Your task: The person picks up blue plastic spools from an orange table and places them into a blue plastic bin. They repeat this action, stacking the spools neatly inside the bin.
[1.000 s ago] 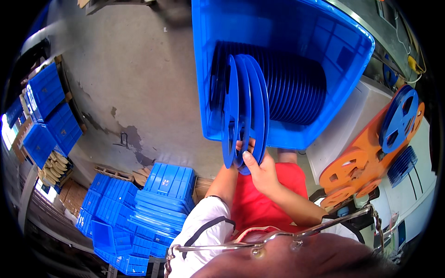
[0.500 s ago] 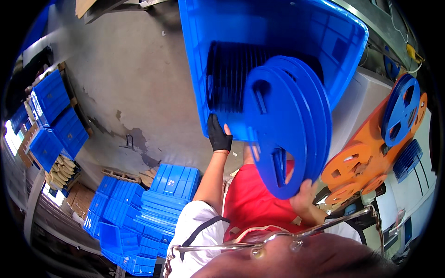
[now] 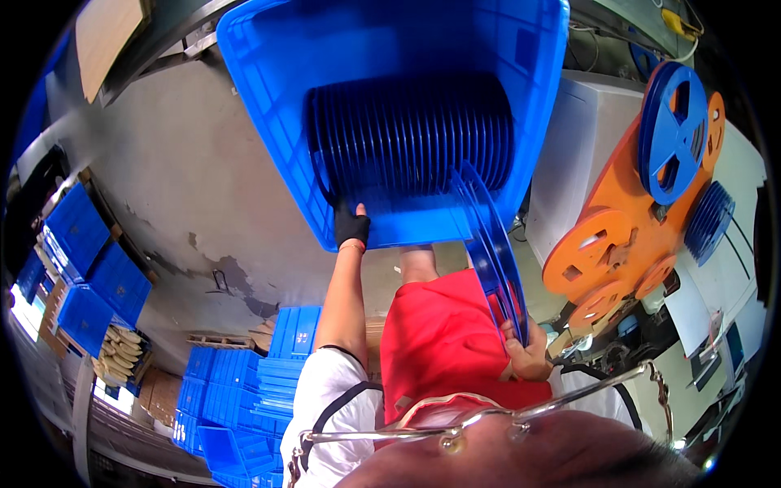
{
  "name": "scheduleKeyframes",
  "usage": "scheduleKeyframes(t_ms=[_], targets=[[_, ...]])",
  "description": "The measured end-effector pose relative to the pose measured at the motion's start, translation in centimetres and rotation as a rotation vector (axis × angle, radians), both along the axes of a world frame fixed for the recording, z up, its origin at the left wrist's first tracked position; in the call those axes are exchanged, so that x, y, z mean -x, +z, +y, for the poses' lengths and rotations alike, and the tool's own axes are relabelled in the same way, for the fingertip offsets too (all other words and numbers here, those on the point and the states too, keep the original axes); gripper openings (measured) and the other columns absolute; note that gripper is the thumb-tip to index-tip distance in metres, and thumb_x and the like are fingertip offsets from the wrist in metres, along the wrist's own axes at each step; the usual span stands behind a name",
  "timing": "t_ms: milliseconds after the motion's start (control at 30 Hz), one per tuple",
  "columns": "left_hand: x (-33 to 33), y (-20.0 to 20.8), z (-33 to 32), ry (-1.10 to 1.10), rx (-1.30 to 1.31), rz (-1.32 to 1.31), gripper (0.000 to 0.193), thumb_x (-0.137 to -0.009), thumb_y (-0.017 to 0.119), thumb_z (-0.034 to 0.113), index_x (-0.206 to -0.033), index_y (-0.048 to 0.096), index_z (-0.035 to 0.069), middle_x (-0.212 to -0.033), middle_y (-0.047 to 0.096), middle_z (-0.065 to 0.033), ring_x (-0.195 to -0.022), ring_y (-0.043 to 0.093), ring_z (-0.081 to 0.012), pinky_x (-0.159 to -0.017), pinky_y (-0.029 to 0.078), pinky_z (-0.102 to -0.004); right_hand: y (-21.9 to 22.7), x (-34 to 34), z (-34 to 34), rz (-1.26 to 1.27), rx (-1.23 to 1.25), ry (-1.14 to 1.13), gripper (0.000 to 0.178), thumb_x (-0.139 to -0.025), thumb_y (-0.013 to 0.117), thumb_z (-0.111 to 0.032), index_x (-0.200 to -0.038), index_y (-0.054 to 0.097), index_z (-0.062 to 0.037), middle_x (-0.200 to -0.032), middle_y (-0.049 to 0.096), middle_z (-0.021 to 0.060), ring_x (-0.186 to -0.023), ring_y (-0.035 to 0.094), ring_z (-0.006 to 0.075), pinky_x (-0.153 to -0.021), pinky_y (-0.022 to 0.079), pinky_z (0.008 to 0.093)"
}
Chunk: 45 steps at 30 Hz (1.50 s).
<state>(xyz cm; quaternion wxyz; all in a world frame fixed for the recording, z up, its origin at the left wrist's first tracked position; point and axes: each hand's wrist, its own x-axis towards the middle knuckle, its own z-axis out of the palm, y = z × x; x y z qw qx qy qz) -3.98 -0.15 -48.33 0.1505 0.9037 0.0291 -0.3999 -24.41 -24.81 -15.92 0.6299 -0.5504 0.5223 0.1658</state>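
My right hand (image 3: 529,354), bare, is closed on the near edge of the blue plastic reels (image 3: 495,252), which I see nearly edge-on. Their far ends reach over the near rim of the large blue bin (image 3: 399,236). Inside the bin a row of dark blue reels (image 3: 411,134) stands on edge, side by side. My left hand (image 3: 351,226), in a black glove with a bare thumb tip, is at the bin's near left rim. Its fingers stretch toward the left end of the row, thumb apart; whether they touch a reel I cannot tell.
To the right, a blue reel (image 3: 675,134) is mounted on an orange machine panel (image 3: 622,191) with orange discs. More blue reels (image 3: 709,224) sit beyond it. Stacked blue bins (image 3: 232,390) stand at lower left, others (image 3: 77,224) at far left. A grey cabinet (image 3: 573,138) flanks the bin.
The reels in my right hand have turned from showing a broad face to nearly edge-on, and uncovered the row in the bin. In the picture, the bin has shifted left.
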Motion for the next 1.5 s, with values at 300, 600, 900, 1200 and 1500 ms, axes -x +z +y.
scheduleKeyframes(t_ms=[300,600,900,1200,1500], targets=[[-6.2,3.0,-6.6,-0.450,0.240,-0.575,0.046,-0.076,0.061,0.016,-0.119,0.051,0.004,-0.129,0.047,-0.0200,-0.120,0.043,-0.0379,-0.101,0.033,-0.0462,-0.4,1.0,-0.8,-0.051,0.033,0.041,0.033,-0.074,0.068,-0.024,-0.092,0.058,0.0022,-0.065,0.053,0.0062,-0.054,0.050,0.0132,-0.051,0.040,0.0259],[-1.3,4.3,-18.1,-0.952,0.529,-0.333,0.052,-0.077,0.057,0.016,-0.127,0.048,0.008,-0.139,0.040,-0.0145,-0.132,0.033,-0.0310,-0.109,0.023,-0.0473,-0.3,3.1,-1.3,-0.070,0.115,-0.044,0.035,-0.076,0.067,-0.027,-0.091,0.057,0.0023,-0.062,0.051,0.0037,-0.054,0.047,0.0104,-0.050,0.038,0.0246],[2.8,4.5,-22.2,-1.103,0.484,-0.325,0.047,-0.078,0.054,0.013,-0.124,0.052,0.007,-0.137,0.041,-0.0156,-0.128,0.036,-0.0326,-0.107,0.024,-0.0495,-0.2,3.3,-1.1,-0.009,0.180,-0.298,0.041,-0.076,0.069,-0.033,-0.091,0.056,0.0021,-0.064,0.050,-0.0008,-0.057,0.044,0.0067,-0.053,0.037,0.0220],[-0.9,5.9,-12.0,-0.528,0.429,-0.377,0.042,-0.078,0.061,0.018,-0.117,0.053,0.005,-0.122,0.052,-0.0174,-0.115,0.047,-0.0349,-0.098,0.035,-0.0443,-0.3,1.4,-1.5,-0.111,0.099,-0.340,0.045,-0.076,0.071,-0.034,-0.093,0.055,0.0042,-0.064,0.046,-0.0018,-0.056,0.040,0.0052,-0.052,0.033,0.0200],[9.7,13.3,0.1,-0.230,0.319,-0.058,0.040,-0.080,0.061,0.025,-0.113,0.054,0.004,-0.108,0.059,-0.0193,-0.100,0.055,-0.0368,-0.086,0.044,-0.0435,-2.4,-11.1,1.4,-0.432,-0.104,-0.495,0.046,-0.083,0.065,-0.036,-0.103,0.054,0.0041,-0.078,0.057,0.0026,-0.067,0.050,0.0073,-0.061,0.042,0.0215]])
